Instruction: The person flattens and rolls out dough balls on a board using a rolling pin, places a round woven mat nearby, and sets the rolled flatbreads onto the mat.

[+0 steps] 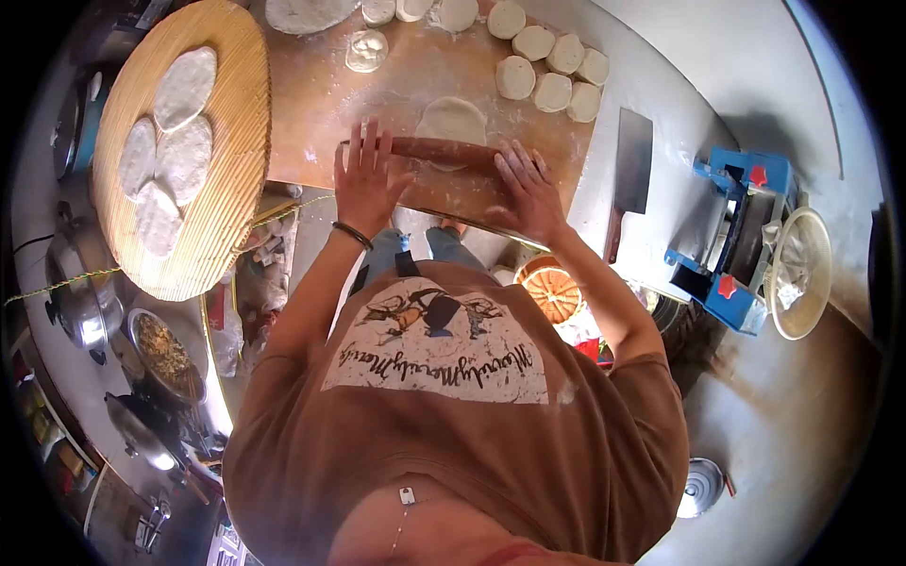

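A dark wooden rolling pin (444,149) lies across a flattened round of dough (451,119) on a floured wooden board (406,80). My left hand (366,177) rests on the pin's left end, with its fingers stretched out and spread. On the pin's right end lies my right hand (530,193), its fingers extended forward over the wood. Neither hand is wrapped round the pin. Part of the dough is hidden beneath the pin. Several thick dough pieces (533,42) sit at the board's far right, and a lone dough piece (366,51) is farther left.
To the left, a round woven tray (241,104) carries several flat dough rounds (186,87). Right of the board lie a cleaver (633,160) and a blue clamped machine (736,236), with a pale bowl (800,274) beside it. Pots (80,274) stand at the far left.
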